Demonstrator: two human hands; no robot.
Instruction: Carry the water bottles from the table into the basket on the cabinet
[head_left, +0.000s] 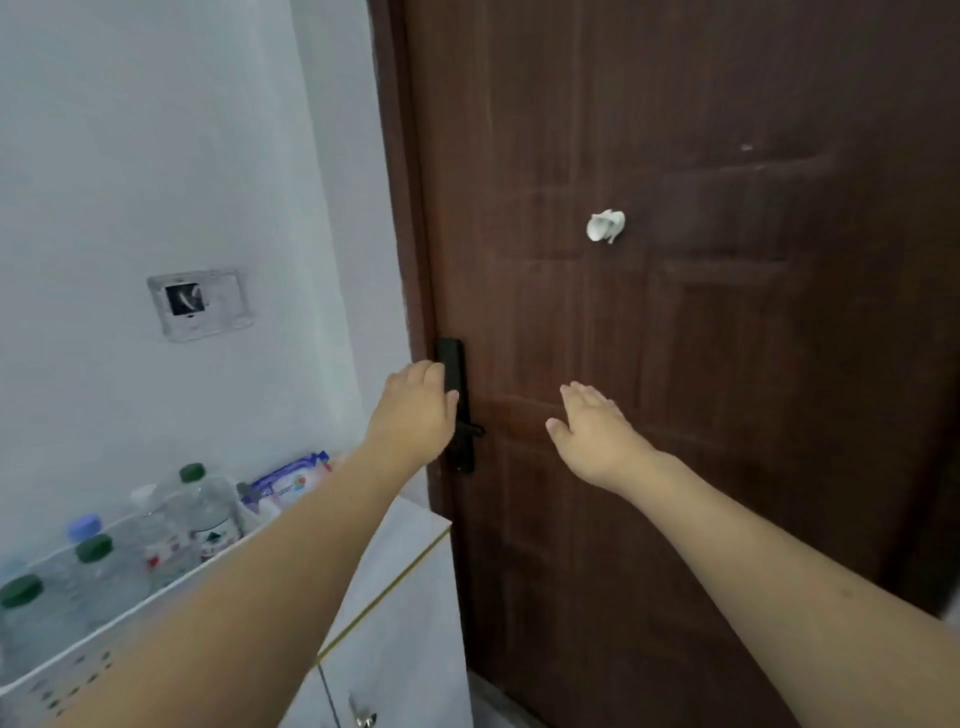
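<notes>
Several clear water bottles (205, 512) with green, white and pale blue caps stand in the white perforated basket (78, 670) at the lower left, on top of the white cabinet (410, 597). My left hand (415, 410) is stretched forward past the basket, empty, with its fingers loosely spread in front of the black door lock. My right hand (589, 431) is also raised in front of the door, palm down, fingers apart, holding nothing. No table is in view.
A dark brown door (727, 364) fills the right side, with a black lock and lever (460, 410) and a white hook (605, 226). A pack of wipes (293, 480) lies behind the basket. A wall panel (200, 304) sits on the white wall.
</notes>
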